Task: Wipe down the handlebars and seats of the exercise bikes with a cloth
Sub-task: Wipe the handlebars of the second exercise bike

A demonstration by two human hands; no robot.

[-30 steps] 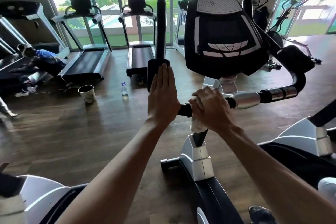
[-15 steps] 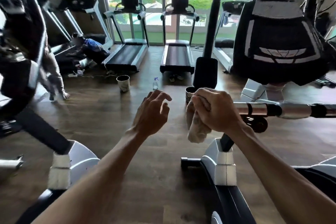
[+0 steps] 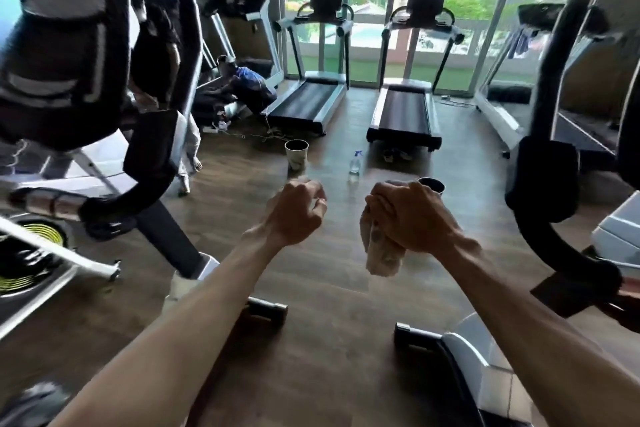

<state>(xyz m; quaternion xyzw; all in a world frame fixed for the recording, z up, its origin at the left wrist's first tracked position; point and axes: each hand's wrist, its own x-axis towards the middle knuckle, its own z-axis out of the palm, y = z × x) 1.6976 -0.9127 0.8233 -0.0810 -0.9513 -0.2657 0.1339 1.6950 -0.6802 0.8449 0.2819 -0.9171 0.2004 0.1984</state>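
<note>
My right hand (image 3: 412,218) grips a crumpled beige cloth (image 3: 381,253), which hangs below the fist over the wood floor. My left hand (image 3: 298,215) hovers beside it with fingers loosely curled, holding nothing. Both hands are in the gap between two exercise bikes. The left bike (image 3: 69,55) shows a blurred black console and a curved black handlebar (image 3: 138,191). The right bike's black handlebar loop (image 3: 540,204) curves down at the right edge, a little right of the cloth. No seat is in view.
A paper cup (image 3: 296,153) and a spray bottle (image 3: 356,163) stand on the floor ahead; a dark cup (image 3: 432,185) peeks behind my right hand. Treadmills (image 3: 403,114) line the windows. A person (image 3: 247,81) crouches at far left. Bike base feet (image 3: 415,333) lie below.
My view has swung left. My right hand has come off the right bike's handlebar with the cloth. My left hand left the upright pad and curled loosely in the air.
</note>
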